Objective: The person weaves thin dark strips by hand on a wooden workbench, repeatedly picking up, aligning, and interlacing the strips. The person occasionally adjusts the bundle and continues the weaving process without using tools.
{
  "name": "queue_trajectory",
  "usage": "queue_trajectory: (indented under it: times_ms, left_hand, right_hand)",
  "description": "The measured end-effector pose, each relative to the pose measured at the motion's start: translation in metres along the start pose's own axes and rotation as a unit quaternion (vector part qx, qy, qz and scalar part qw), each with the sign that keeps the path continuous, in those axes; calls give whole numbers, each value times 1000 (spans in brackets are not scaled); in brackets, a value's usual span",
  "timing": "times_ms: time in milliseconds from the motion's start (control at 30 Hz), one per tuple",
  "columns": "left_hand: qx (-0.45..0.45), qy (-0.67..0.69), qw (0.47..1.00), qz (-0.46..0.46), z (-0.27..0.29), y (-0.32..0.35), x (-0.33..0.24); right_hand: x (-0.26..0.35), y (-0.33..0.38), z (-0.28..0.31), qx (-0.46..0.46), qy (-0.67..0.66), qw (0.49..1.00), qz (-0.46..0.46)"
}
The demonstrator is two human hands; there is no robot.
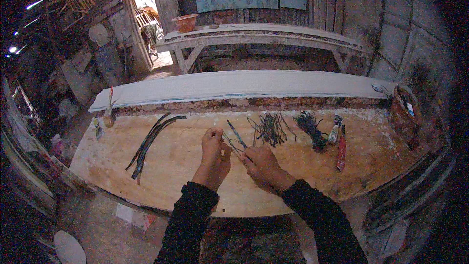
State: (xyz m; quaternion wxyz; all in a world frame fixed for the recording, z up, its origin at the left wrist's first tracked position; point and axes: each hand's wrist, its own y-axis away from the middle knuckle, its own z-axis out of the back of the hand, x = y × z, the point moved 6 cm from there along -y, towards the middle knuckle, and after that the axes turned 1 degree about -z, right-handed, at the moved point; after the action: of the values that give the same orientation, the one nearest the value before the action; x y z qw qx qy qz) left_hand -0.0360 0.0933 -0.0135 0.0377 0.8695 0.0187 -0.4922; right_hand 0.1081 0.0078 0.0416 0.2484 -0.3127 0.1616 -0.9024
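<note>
Over the wooden board, my left hand (214, 154) is closed, its fingertips pinched on a thin dark strand (232, 143). That strand runs across to my right hand (264, 164), which is closed around a narrow dark strip (236, 132). The strip sticks out toward the far left, its upper end free. The two hands are apart. Beyond my right hand lies a loose, tangled pile of thin dark strands (271, 128), with a tighter dark bundle of strands (311, 129) to its right. Several long dark strips (152, 142) lie together left of my left hand.
A red-handled tool (341, 151) and a small pale tube-like object (334, 131) lie right of the bundles. A brush (109, 112) rests at the board's far left. A reddish-brown container (404, 117) stands far right. A long white-topped surface (244, 85) borders the board (190, 198).
</note>
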Motion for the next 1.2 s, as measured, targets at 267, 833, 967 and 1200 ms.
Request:
queue_trajectory:
  times_ms: [267,833,967,1200]
  left_hand:
    - [-61,-2,997,47,-30,23,-11]
    - [37,-585,727,-358,-36,-31,3]
    - [72,-644,685,-333,-26,-34,4]
    - [107,-687,627,-351,-39,-20,-5]
  right_hand:
    - [-3,5,5,-38,23,999,23]
    - [-53,3,75,-120,118,960,-225]
    - [-39,-3,77,-154,161,960,-168]
    - [-40,2,11,14,116,993,-28]
